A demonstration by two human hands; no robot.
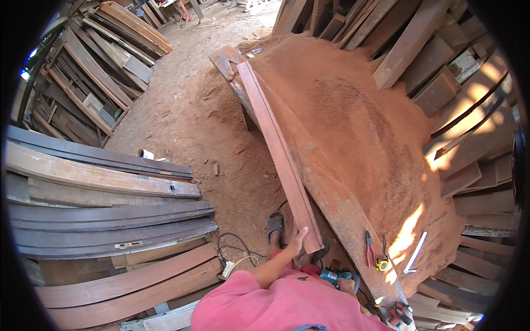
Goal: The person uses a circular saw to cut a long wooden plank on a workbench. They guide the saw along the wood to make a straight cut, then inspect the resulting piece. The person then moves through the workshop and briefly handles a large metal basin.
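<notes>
Left hand (298, 238) clasps the near end of a long reddish-brown wooden plank (276, 149), while the right hand (347, 284) is wrapped around a teal power tool (330, 277) close to the torso. The plank slants away, its far end over the far part of a long wooden counter (339, 201), its near end beyond the counter's left edge. Red-handled pliers (370, 251) lie beside a yellow tape measure (381, 265) on the counter's nearer part.

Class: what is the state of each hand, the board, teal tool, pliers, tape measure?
Left hand: gripping board.
Right hand: closed around teal tool.
Board: near end overhanging bench.
Teal tool: held; whether running, unclear.
Pliers: lying on bench.
Tape measure: lying on bench.
</notes>
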